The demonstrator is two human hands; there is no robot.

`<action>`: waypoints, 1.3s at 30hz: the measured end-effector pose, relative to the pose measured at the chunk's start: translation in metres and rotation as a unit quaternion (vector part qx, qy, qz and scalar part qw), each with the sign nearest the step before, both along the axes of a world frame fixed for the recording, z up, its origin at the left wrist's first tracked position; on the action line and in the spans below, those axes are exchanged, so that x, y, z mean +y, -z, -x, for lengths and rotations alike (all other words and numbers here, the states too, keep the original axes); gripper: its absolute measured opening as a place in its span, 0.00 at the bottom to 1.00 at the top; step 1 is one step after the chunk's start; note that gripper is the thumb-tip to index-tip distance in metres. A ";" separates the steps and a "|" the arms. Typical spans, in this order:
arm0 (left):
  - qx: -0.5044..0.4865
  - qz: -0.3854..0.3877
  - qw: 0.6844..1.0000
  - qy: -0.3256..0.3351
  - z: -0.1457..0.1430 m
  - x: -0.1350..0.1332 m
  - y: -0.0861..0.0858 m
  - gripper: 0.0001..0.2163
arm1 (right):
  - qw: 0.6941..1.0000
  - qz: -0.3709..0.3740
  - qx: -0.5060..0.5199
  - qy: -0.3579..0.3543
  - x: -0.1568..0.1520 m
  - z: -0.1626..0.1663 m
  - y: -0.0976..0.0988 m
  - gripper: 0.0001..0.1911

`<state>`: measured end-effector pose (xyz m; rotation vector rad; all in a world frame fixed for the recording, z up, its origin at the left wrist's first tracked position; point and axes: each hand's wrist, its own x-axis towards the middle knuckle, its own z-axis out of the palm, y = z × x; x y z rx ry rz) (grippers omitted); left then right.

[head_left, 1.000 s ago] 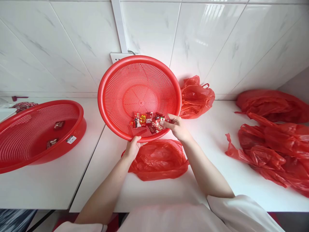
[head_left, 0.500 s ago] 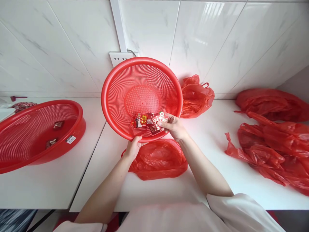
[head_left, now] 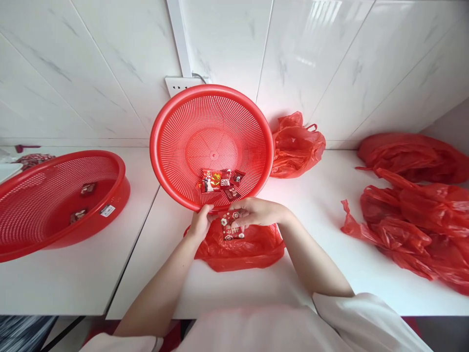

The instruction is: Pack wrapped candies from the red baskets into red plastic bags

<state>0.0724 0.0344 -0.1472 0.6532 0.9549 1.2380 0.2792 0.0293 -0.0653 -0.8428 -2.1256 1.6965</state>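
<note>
My left hand (head_left: 201, 222) grips the near rim of a red plastic basket (head_left: 212, 93), which is tilted so its mouth faces me. Several small wrapped snack packets (head_left: 212, 181) lie low inside it. Between the fingers of my right hand (head_left: 256, 212) is a red snack packet (head_left: 231, 226) with a white flower-like print. That packet hangs over an open red plastic bag (head_left: 252, 249) on the white table, just below the basket's rim. The bag's contents are mostly hidden behind my hands.
To the left stands another red basket (head_left: 117, 171) with two small packets (head_left: 88, 188) in it. Behind on the right sits a bunched red bag (head_left: 298, 146). More crumpled red bags (head_left: 414, 220) lie at the far right. A socket strip (head_left: 179, 85) is on the tiled wall.
My right hand has moved down and toward me, out of the basket, carrying the red packet over the bag. The basket has shifted slightly left; my left hand keeps its hold.
</note>
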 end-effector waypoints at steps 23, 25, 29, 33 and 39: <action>-0.037 -0.041 0.997 0.058 0.004 0.002 -0.001 0.18 | 0.959 0.014 0.146 0.242 0.015 0.005 0.011 0.29; -0.035 -0.042 0.997 0.056 0.003 0.002 -0.002 0.19 | 0.940 0.098 0.220 0.241 0.015 0.005 0.010 0.33; -0.022 -0.041 0.998 0.051 0.003 0.001 -0.002 0.16 | 0.918 0.149 0.249 0.269 0.015 0.004 0.008 0.33; -0.016 -0.049 0.997 0.065 0.003 0.000 -0.001 0.16 | 0.913 0.154 0.253 0.279 0.016 0.004 0.007 0.29; -0.017 -0.060 0.995 0.073 0.003 -0.001 0.000 0.19 | 0.904 0.068 0.263 0.331 0.021 0.004 0.010 0.20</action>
